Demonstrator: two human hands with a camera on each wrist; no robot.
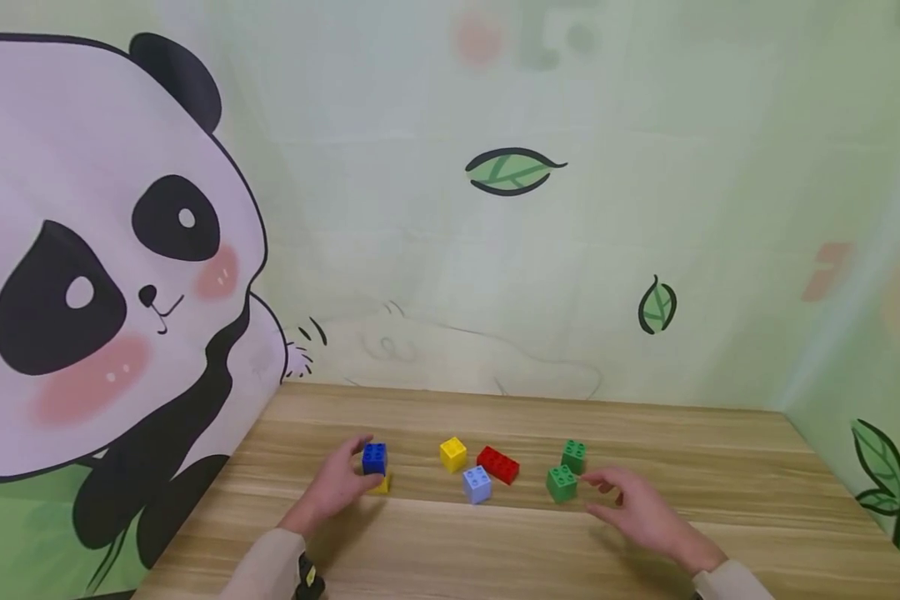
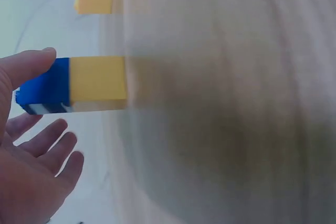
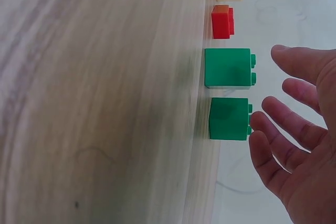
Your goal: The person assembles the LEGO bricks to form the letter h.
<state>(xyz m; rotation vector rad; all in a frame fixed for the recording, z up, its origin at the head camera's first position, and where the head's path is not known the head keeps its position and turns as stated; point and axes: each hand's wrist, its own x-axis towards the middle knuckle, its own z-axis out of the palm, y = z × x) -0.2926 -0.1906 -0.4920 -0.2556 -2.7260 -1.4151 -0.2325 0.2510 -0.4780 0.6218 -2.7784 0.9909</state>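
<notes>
My left hand (image 1: 336,483) is at a blue brick (image 1: 375,457) on top of a yellow brick (image 2: 98,80). The thumb (image 2: 32,65) lies over the blue brick's near corner and the index finger goes behind it; the other fingers spread loosely. Both bricks stand flush as a small tower on the table. To the right, my right hand (image 1: 637,510) hovers beside two green bricks, one nearer (image 1: 562,483) and one farther (image 1: 573,455). Its thumb and fingers are parted with nothing between them, the fingertips close to the studs in the right wrist view.
Between the hands on the wooden table (image 1: 450,550) sit another yellow brick (image 1: 453,454), a longer red brick (image 1: 498,465) and a light blue brick (image 1: 477,484). A printed wall cloth (image 1: 420,250) with a panda and leaves borders the table's back and sides.
</notes>
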